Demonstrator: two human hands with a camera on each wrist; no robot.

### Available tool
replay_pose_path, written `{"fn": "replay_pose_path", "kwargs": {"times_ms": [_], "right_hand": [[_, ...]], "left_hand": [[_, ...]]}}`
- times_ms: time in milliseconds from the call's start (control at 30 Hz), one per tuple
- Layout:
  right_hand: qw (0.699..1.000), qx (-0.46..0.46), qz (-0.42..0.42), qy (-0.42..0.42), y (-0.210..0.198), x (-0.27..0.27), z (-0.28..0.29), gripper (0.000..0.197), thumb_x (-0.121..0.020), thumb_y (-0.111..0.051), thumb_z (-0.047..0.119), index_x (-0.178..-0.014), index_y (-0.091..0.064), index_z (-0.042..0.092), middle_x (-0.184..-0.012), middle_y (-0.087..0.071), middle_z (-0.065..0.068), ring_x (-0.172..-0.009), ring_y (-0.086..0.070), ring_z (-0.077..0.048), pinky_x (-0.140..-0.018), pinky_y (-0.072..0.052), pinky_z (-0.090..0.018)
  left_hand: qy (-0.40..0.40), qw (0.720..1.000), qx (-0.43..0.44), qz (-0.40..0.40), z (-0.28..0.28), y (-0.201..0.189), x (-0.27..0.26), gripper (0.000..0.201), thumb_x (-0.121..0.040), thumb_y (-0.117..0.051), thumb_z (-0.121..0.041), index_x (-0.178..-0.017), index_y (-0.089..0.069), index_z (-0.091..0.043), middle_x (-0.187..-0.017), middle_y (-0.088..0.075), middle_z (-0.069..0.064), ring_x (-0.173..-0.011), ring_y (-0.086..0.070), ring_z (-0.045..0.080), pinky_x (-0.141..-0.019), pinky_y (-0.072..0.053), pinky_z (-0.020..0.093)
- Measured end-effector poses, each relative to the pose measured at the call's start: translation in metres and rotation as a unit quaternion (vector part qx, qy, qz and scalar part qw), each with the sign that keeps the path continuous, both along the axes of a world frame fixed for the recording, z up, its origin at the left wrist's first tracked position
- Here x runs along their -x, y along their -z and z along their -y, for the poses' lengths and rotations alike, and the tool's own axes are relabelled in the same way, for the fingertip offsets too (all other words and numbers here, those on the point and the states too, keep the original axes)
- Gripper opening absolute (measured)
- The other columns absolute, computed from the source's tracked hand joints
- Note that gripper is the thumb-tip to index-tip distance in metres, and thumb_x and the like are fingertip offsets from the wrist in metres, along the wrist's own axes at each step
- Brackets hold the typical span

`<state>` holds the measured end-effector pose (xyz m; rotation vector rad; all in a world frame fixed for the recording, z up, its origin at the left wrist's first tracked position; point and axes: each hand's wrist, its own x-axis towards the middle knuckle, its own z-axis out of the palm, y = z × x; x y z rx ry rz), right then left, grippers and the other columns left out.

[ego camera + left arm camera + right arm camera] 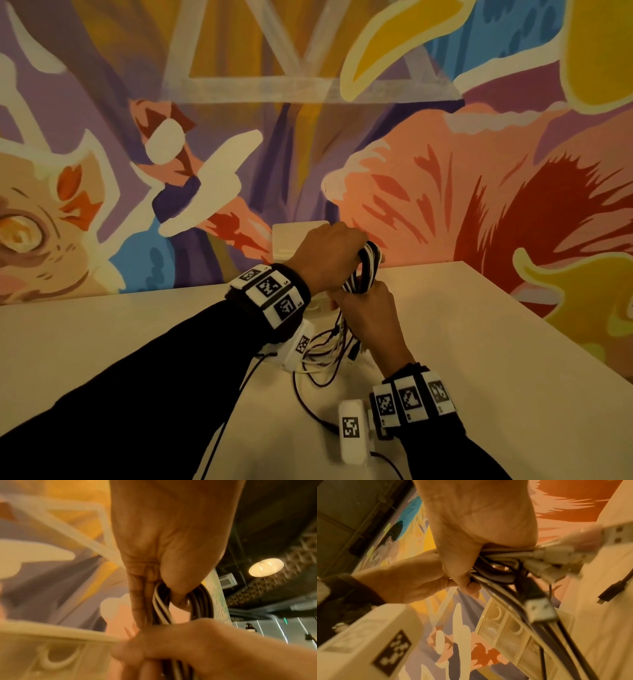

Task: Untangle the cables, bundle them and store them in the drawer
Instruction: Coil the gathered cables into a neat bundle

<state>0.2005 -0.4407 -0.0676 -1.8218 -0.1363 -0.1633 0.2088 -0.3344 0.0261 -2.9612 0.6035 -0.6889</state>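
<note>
A bundle of black and white cables (368,263) is held up above the table (137,335), folded into loops. My left hand (327,260) grips the top of the loops; in the left wrist view its fingers (139,595) and thumb curl round the cable loops (162,608). My right hand (371,311) grips the same bundle just below. In the right wrist view my right hand (477,524) clamps the cables (498,566), with USB plugs (541,609) sticking out past it. Loose cable ends (325,349) trail onto the table. The small white drawer unit (294,240) stands behind my hands.
A painted mural wall (479,171) runs along the table's far and right sides. Drawer fronts with round finger pulls (508,632) show near the hanging cables. A thin black cable (308,407) lies on the table toward me.
</note>
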Motion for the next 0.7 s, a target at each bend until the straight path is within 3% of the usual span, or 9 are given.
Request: {"fn": "replay_pose_path", "kwargs": {"times_ms": [33,100,200,267,333,433,500,567,700], "right_hand": [[1.0,-0.007,-0.006,-0.008,0.0,0.0,0.0,0.023,-0.088,-0.076,0.022,-0.069,-0.074,0.01,-0.052,-0.067,0.005,-0.048,-0.061,-0.01,-0.052,-0.049,-0.027],[0.998,-0.033,-0.023,-0.042,-0.001,0.001,-0.001,0.018,-0.091,-0.073,0.021,-0.079,-0.08,0.011,-0.07,-0.078,-0.001,-0.067,-0.074,-0.023,-0.067,-0.059,-0.041],[0.986,-0.103,-0.033,-0.126,-0.003,0.006,-0.002,0.018,-0.102,-0.064,0.011,-0.104,-0.081,0.005,-0.09,-0.084,-0.008,-0.087,-0.082,-0.024,-0.081,-0.064,-0.038],[0.983,-0.119,-0.039,-0.134,-0.007,0.01,0.001,0.02,-0.104,-0.061,0.011,-0.104,-0.079,0.003,-0.083,-0.082,-0.012,-0.077,-0.081,-0.024,-0.075,-0.065,-0.037],[0.985,-0.104,-0.045,-0.132,-0.007,0.012,0.002,0.024,-0.104,-0.066,0.022,-0.093,-0.079,0.005,-0.066,-0.073,-0.015,-0.058,-0.071,-0.025,-0.068,-0.062,-0.037],[0.975,-0.128,-0.079,-0.163,-0.004,0.013,-0.001,0.045,-0.099,-0.075,0.037,-0.07,-0.062,0.005,-0.052,-0.052,-0.013,-0.045,-0.052,-0.026,-0.063,-0.06,-0.04],[0.968,-0.163,-0.098,-0.164,-0.005,0.013,-0.005,0.049,-0.1,-0.074,0.028,-0.061,-0.047,0.013,-0.05,-0.039,-0.009,-0.041,-0.039,-0.024,-0.053,-0.049,-0.036],[0.962,-0.195,-0.106,-0.157,-0.005,0.011,-0.006,0.049,-0.098,-0.068,0.013,-0.059,-0.04,0.017,-0.049,-0.033,-0.005,-0.039,-0.031,-0.022,-0.052,-0.039,-0.036],[0.964,-0.196,-0.128,-0.13,0.004,0.009,-0.005,0.047,-0.09,-0.069,0.007,-0.055,-0.041,0.02,-0.049,-0.031,-0.001,-0.039,-0.028,-0.021,-0.05,-0.034,-0.036]], "left_hand": [[0.013,0.999,0.036,-0.027,0.001,0.0,-0.001,0.024,-0.103,-0.053,-0.009,-0.121,-0.068,-0.011,-0.112,-0.074,0.012,-0.102,-0.067,0.032,-0.078,-0.047,0.039],[0.025,0.994,0.082,-0.062,0.0,-0.001,-0.002,0.025,-0.099,-0.053,-0.003,-0.118,-0.067,-0.01,-0.111,-0.074,0.013,-0.101,-0.065,0.033,-0.076,-0.045,0.038],[0.043,0.986,0.139,-0.088,-0.004,-0.004,0.0,0.023,-0.096,-0.055,0.0,-0.113,-0.067,-0.01,-0.11,-0.076,0.012,-0.098,-0.067,0.032,-0.078,-0.054,0.042],[0.052,0.982,0.15,-0.107,-0.005,-0.008,0.001,0.021,-0.093,-0.056,0.003,-0.107,-0.067,-0.006,-0.103,-0.074,0.011,-0.09,-0.066,0.03,-0.073,-0.051,0.039],[0.059,0.983,0.135,-0.109,-0.004,-0.014,0.003,0.016,-0.088,-0.059,0.005,-0.098,-0.069,-0.005,-0.088,-0.069,0.005,-0.083,-0.065,0.028,-0.068,-0.048,0.036],[0.092,0.986,0.132,-0.049,-0.003,-0.026,0.006,0.017,-0.079,-0.074,0.003,-0.089,-0.079,-0.01,-0.086,-0.077,0.001,-0.08,-0.071,0.019,-0.073,-0.062,0.039],[0.112,0.984,0.137,0.003,-0.001,-0.029,0.01,0.019,-0.075,-0.08,-0.001,-0.087,-0.083,-0.015,-0.085,-0.08,-0.002,-0.078,-0.072,0.014,-0.076,-0.064,0.039],[0.119,0.982,0.143,0.026,0.003,-0.024,0.013,0.02,-0.074,-0.081,0.0,-0.086,-0.083,-0.017,-0.083,-0.08,-0.004,-0.076,-0.072,0.013,-0.075,-0.064,0.04],[0.139,0.974,0.175,-0.023,-0.006,-0.014,0.009,0.023,-0.081,-0.084,-0.006,-0.098,-0.082,-0.021,-0.094,-0.08,-0.008,-0.085,-0.073,0.007,-0.08,-0.063,0.036]]}}
